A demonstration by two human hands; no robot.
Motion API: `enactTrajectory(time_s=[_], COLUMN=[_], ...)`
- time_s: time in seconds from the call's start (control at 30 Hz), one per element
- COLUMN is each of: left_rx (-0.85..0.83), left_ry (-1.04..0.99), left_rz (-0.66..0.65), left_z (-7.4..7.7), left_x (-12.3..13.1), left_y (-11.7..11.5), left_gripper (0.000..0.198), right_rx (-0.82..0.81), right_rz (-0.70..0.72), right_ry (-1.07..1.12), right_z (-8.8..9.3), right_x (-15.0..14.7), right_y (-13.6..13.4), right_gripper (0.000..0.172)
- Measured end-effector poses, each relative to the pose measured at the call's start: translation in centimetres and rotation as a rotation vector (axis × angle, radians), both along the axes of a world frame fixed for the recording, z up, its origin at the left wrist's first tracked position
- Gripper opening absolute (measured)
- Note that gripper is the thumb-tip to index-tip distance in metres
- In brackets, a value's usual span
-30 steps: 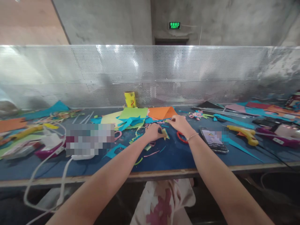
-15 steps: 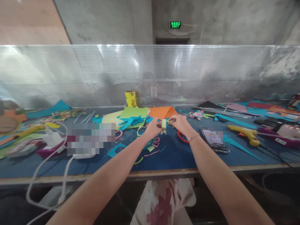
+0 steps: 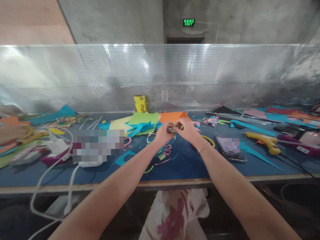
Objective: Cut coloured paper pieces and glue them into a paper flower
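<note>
Above the middle of the table, my left hand [image 3: 163,134] and my right hand [image 3: 187,129] meet at the fingertips. Both are closed, pinching a small pale yellow paper strip [image 3: 174,125] between them. Fingers cover most of the strip, so its shape is hard to make out. Behind the hands lie an orange paper sheet [image 3: 171,117] and a green paper sheet [image 3: 143,118]. Pink paper loops [image 3: 167,150] and other cut scraps are scattered below my left hand. A yellow loop [image 3: 210,140] shows beside my right wrist, partly hidden.
To the right are a phone [image 3: 231,148] and a yellow glue gun [image 3: 266,142] with a black cable. On the left sits a white device [image 3: 91,163] with a white cable, its top blurred. A yellow packet [image 3: 140,104] stands against the perforated metal screen [image 3: 100,76].
My right hand has moved left and in against my left hand. The yellow strip, plainly visible before, is now mostly covered by fingers. The view has shifted slightly.
</note>
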State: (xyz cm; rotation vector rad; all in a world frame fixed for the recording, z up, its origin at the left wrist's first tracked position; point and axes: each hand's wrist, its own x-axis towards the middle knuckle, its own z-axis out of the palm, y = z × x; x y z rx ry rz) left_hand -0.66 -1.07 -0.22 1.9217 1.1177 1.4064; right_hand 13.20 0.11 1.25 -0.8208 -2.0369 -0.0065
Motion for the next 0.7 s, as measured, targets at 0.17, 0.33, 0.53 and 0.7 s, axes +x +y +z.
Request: enactTrajectory(time_s=[0.17, 0.33, 0.53, 0.7], left_rx=[0.021, 0.075, 0.008, -0.068], left_ry=[-0.006, 0.011, -0.057, -0.144], left_rz=[0.002, -0.033, -0.093, -0.085], left_z=[0.55, 0.70, 0.90, 0.84], left_x=[0.31, 0.37, 0.16, 0.10], left_y=[-0.69, -0.81, -0.92, -0.85], left_gripper=[0.033, 0.025, 0.023, 0.018], right_rx=[0.040, 0.067, 0.063, -0.021], right_rz=[-0.054, -0.134, -0.114, -0.038], right_ry=[-0.080, -0.132, -0.125, -0.020], right_z=[-0.16, -0.07, -0.02, 0.10], right_x=[0.03, -0.37, -0.50, -0.16], right_y=[0.16, -0.33, -0.56, -0.21], right_gripper=[0.014, 0.013, 0.014, 0.017])
